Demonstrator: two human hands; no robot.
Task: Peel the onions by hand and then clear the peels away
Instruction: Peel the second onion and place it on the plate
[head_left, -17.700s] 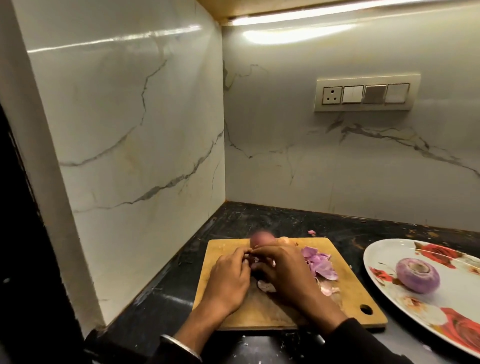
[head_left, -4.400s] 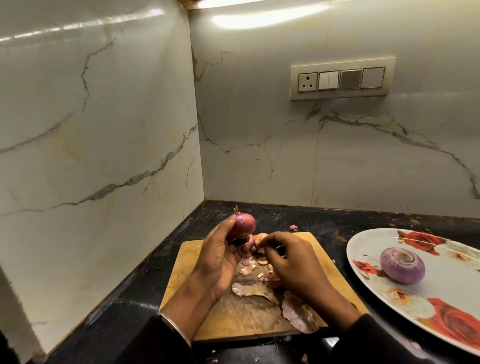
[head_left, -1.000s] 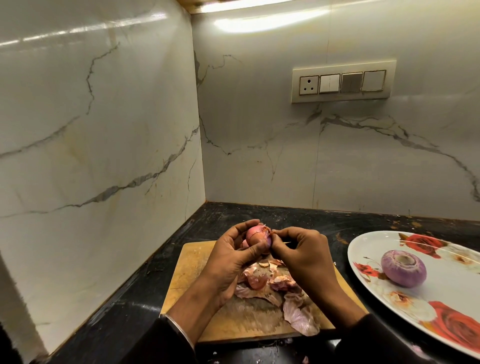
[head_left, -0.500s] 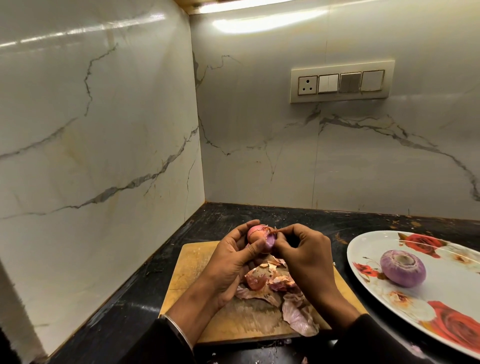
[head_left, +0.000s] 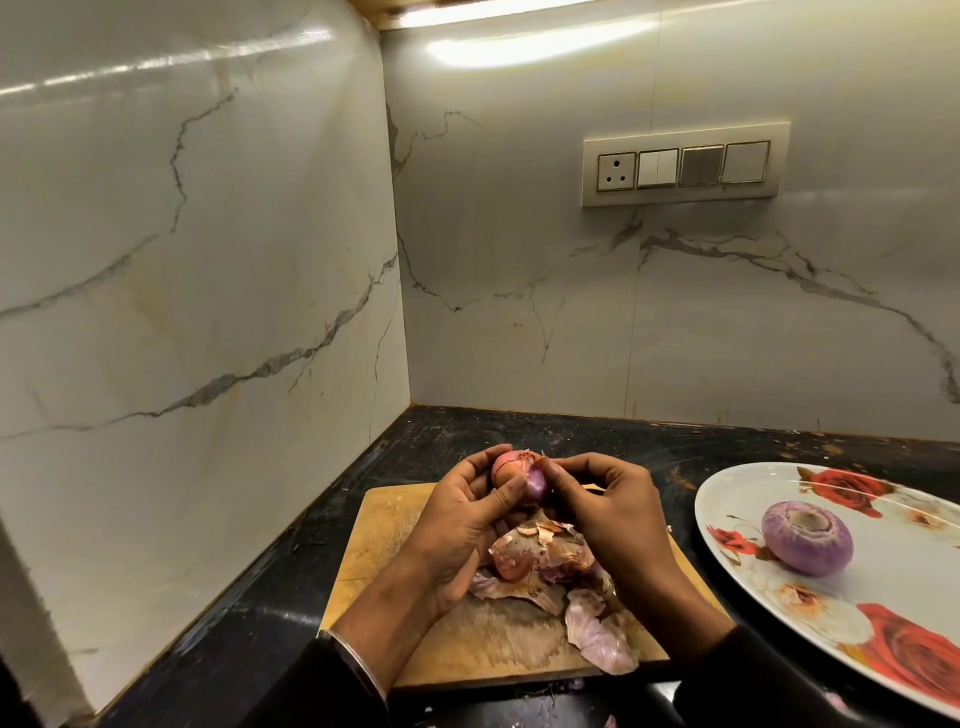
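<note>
My left hand (head_left: 462, 514) grips a small red onion (head_left: 519, 475) above the wooden cutting board (head_left: 374, 551), thumb across its front. The onion is partly stripped, with purple flesh showing on its right side. My right hand (head_left: 608, 514) pinches the loose skin at the onion's top right edge. A heap of dry pink and brown peels (head_left: 550, 566) lies on the board under both hands. One peeled purple onion (head_left: 808, 538) rests on the floral plate (head_left: 737, 587) at the right.
The board sits on a black counter (head_left: 249, 623) in a corner of marble walls. A switch and socket panel (head_left: 683, 163) is on the back wall. Small peel scraps (head_left: 610, 719) lie on the counter by the front edge.
Over the last second the hands stay almost in place; my right fingers have worked at the skin near the onion's top, and more purple flesh shows on its right side.
</note>
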